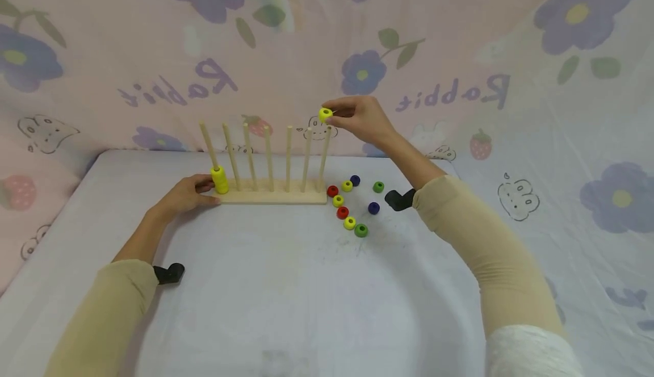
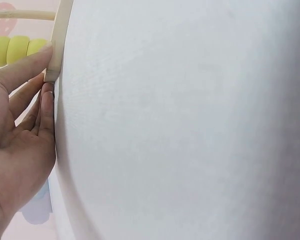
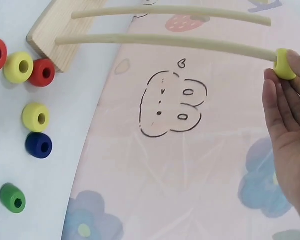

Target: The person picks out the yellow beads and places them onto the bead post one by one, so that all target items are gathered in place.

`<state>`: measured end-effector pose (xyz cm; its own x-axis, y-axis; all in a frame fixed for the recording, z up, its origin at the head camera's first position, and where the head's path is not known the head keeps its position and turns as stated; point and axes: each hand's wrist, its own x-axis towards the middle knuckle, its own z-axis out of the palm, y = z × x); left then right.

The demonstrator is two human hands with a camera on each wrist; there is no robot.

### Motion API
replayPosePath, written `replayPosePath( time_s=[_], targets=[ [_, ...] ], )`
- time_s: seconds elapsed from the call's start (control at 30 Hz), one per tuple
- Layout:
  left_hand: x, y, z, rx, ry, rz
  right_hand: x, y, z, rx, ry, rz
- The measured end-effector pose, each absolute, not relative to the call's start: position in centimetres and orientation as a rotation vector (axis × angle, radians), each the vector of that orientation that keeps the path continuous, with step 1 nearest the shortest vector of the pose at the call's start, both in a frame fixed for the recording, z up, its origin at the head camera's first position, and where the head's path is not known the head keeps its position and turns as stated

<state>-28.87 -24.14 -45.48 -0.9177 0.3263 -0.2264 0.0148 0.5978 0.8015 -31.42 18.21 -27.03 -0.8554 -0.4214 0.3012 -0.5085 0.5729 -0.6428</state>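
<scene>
A wooden peg rack [image 1: 276, 197] with several upright pegs stands toward the back of the table. Yellow beads [image 1: 219, 180] are stacked at the foot of its leftmost peg. My left hand [image 1: 186, 198] grips the left end of the base, thumb at the front and fingers behind, close beside that stack; the left wrist view shows the thumb [image 2: 32, 62] along the base end. Up at the top of the rightmost peg [image 3: 165, 42], my right hand [image 1: 361, 118] pinches a yellow bead [image 3: 284, 65] between thumb and fingers. In the right wrist view the bead meets the peg's tip.
Loose beads lie right of the rack: red [image 1: 343, 212], yellow [image 1: 349, 222], green [image 1: 361, 230] and blue [image 1: 374, 208]. A white cloth [image 1: 286, 297] covers the table. Behind it hangs a patterned pink curtain [image 1: 286, 70], near the pegs.
</scene>
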Motion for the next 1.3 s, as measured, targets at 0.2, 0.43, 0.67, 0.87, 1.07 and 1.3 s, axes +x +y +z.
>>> replayPosePath(
  time_s=[0.2,0.43,0.67,0.87,1.07,1.3],
  targets=[
    [-28.8,-24.2,-45.6,0.286,2.491,1.259,-31.7,16.7,-26.5,0.844,-2.666,1.18],
    [-28.8,-24.0,-45.4,0.277,2.497,1.227,-31.8,14.7,-26.0,0.935,-2.622,1.28],
    [-28.9,-24.1,-45.5,0.29,2.5,1.229,-32.0,12.9,-26.0,1.011,-2.584,1.322],
    [-28.6,-24.1,-45.6,0.29,2.485,1.249,-32.0,11.1,-26.6,1.093,-2.581,1.298],
    [-28.5,-24.0,-45.6,0.296,2.479,1.264,-31.8,9.2,-26.5,1.133,-2.607,1.25],
    [-28.5,-24.1,-45.4,0.299,2.48,1.267,-31.8,7.1,-26.2,1.134,-2.62,1.238]
  ],
)
